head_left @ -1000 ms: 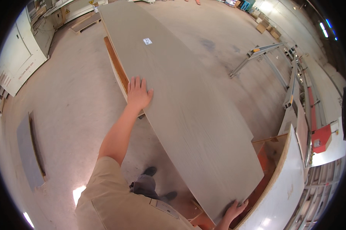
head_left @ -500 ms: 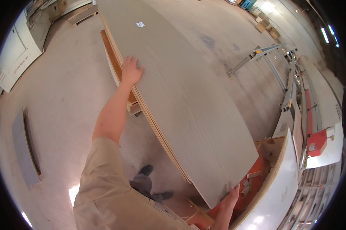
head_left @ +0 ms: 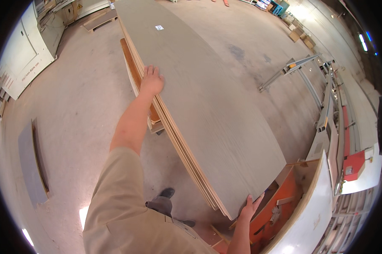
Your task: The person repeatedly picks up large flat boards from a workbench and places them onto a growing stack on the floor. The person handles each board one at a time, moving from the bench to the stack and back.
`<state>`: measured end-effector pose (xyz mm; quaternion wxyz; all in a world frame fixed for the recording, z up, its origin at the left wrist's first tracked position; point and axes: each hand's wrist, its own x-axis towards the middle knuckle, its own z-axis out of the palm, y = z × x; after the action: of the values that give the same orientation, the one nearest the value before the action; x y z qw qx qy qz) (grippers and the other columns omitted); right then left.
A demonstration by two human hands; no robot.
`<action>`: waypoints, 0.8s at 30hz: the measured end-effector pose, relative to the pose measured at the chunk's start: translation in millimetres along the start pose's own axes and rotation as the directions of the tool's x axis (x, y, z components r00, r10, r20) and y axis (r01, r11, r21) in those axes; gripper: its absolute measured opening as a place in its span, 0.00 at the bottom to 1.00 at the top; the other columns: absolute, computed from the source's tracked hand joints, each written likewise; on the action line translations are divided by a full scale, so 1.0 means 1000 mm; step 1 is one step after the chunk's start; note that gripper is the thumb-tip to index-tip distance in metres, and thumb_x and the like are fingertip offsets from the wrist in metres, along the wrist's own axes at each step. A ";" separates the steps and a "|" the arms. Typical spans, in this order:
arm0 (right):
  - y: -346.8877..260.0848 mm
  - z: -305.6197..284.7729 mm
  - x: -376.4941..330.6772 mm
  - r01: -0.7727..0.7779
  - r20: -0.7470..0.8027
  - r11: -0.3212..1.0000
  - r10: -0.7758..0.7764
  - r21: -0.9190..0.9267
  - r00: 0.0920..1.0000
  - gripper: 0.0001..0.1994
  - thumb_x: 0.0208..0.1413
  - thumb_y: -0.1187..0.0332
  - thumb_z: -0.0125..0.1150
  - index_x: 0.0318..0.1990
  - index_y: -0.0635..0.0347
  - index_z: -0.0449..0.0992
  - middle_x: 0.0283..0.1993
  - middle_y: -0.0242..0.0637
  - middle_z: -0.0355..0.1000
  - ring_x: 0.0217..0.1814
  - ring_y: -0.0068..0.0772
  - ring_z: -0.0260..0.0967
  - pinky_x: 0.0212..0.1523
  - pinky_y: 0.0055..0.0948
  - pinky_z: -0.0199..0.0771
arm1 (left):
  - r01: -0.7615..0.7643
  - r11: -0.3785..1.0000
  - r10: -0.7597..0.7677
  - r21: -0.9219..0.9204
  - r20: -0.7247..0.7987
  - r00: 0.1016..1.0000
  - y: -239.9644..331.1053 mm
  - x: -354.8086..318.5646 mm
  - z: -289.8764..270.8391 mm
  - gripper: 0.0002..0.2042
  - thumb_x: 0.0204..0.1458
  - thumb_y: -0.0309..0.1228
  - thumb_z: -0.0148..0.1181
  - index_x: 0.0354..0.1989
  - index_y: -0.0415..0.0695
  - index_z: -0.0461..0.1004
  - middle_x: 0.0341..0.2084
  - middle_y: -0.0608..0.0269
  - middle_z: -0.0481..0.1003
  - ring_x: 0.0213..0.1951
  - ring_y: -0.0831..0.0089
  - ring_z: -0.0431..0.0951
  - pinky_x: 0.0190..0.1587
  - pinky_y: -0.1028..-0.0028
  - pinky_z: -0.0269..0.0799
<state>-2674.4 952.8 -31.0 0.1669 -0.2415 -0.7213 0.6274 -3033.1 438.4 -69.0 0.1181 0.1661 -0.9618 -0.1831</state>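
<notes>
View: a fisheye picture looked down from the person's head onto a workshop floor point(head_left: 72, 110); straight edges bent toward the rim.
Panel: a long grey board point(head_left: 208, 110) ran from the upper middle of the frame down to the lower right; it lay as the top sheet on a stack of thin boards point(head_left: 186, 156), whose layered edges showed along its left side; a small white label point(head_left: 159, 28) sat near its far end.
Left hand: the left hand point(head_left: 150, 81), left of the frame's centre, lay flat on the board's left edge with fingers spread and loosely curved over the rim; it pressed rather than gripped.
Right hand: the right hand point(head_left: 250, 207), at the lower right, had its fingers apart and hooked up against the board's near corner; whether the thumb closed beneath could not be told.
Risk: the hands were well apart and neither looked clamped, so the wide sheet seemed likely to sag, twist or slide off the stack; the near corner could drop toward the orange frame point(head_left: 271, 207) below it, or pinch the fingers.
Surroundings: a metal rail stand point(head_left: 296, 70) stood at the upper right; a white cabinet point(head_left: 24, 63) at the upper left.
</notes>
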 end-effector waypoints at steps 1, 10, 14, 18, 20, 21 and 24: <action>0.001 -0.001 0.001 0.004 0.022 0.998 -0.005 0.058 1.000 0.39 0.56 0.84 0.49 0.75 0.60 0.42 0.75 0.41 0.48 0.74 0.38 0.48 0.72 0.34 0.45 | 0.005 1.000 -0.005 0.004 0.003 1.000 -0.002 -0.001 0.000 0.28 0.64 0.41 0.41 0.70 0.41 0.56 0.72 0.48 0.50 0.74 0.50 0.45 0.73 0.59 0.47; 0.026 -0.007 -0.008 0.033 0.002 0.993 -0.033 -0.114 0.999 0.42 0.55 0.81 0.53 0.75 0.61 0.40 0.77 0.46 0.45 0.79 0.41 0.40 0.75 0.34 0.41 | -0.235 0.873 0.117 0.427 0.284 0.952 0.083 -0.034 -0.037 0.20 0.60 0.37 0.49 0.55 0.39 0.75 0.60 0.42 0.69 0.66 0.48 0.62 0.66 0.47 0.55; 0.020 0.002 -0.006 0.023 -0.025 0.999 -0.024 -0.041 0.999 0.41 0.60 0.73 0.59 0.75 0.62 0.40 0.77 0.51 0.44 0.79 0.42 0.40 0.75 0.33 0.42 | -0.645 0.756 0.567 0.110 0.382 0.730 0.249 -0.135 0.006 0.31 0.61 0.45 0.52 0.68 0.39 0.59 0.71 0.39 0.51 0.72 0.47 0.49 0.72 0.50 0.43; 0.011 0.012 -0.004 -0.002 -0.016 0.996 0.001 -0.090 1.000 0.40 0.61 0.72 0.58 0.75 0.60 0.41 0.76 0.53 0.45 0.79 0.44 0.41 0.75 0.34 0.43 | -0.847 0.513 0.798 -0.139 0.440 0.412 0.346 -0.232 0.045 0.30 0.62 0.45 0.51 0.68 0.41 0.59 0.70 0.45 0.54 0.73 0.51 0.48 0.73 0.52 0.42; 0.009 0.002 -0.014 -0.030 -0.003 1.000 0.030 0.003 1.000 0.39 0.62 0.70 0.58 0.75 0.59 0.42 0.75 0.52 0.49 0.78 0.45 0.45 0.74 0.36 0.47 | -0.815 0.552 0.801 -0.179 0.386 0.458 0.359 -0.262 0.054 0.30 0.62 0.46 0.51 0.69 0.41 0.59 0.71 0.47 0.53 0.73 0.52 0.48 0.73 0.52 0.42; 0.009 -0.006 -0.019 -0.043 0.027 0.998 0.041 0.053 0.999 0.38 0.62 0.69 0.57 0.75 0.59 0.42 0.74 0.52 0.51 0.77 0.46 0.47 0.73 0.37 0.50 | -0.797 0.576 0.785 -0.183 0.394 0.477 0.360 -0.268 0.056 0.31 0.62 0.47 0.50 0.69 0.42 0.59 0.71 0.48 0.53 0.73 0.52 0.49 0.73 0.53 0.42; 0.010 -0.062 -0.059 0.160 0.232 0.913 -0.075 -0.376 0.970 0.36 0.56 0.73 0.60 0.72 0.57 0.51 0.71 0.54 0.56 0.71 0.56 0.58 0.68 0.42 0.62 | -0.811 0.563 0.815 -0.161 0.270 0.513 0.353 -0.270 0.061 0.29 0.63 0.46 0.51 0.68 0.42 0.59 0.71 0.48 0.52 0.72 0.52 0.49 0.73 0.54 0.45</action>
<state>-2589.8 972.1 -27.4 0.0750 -0.1575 -0.8591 0.4812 -2900.4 865.6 -31.3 0.0367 -0.3349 -0.9315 -0.1372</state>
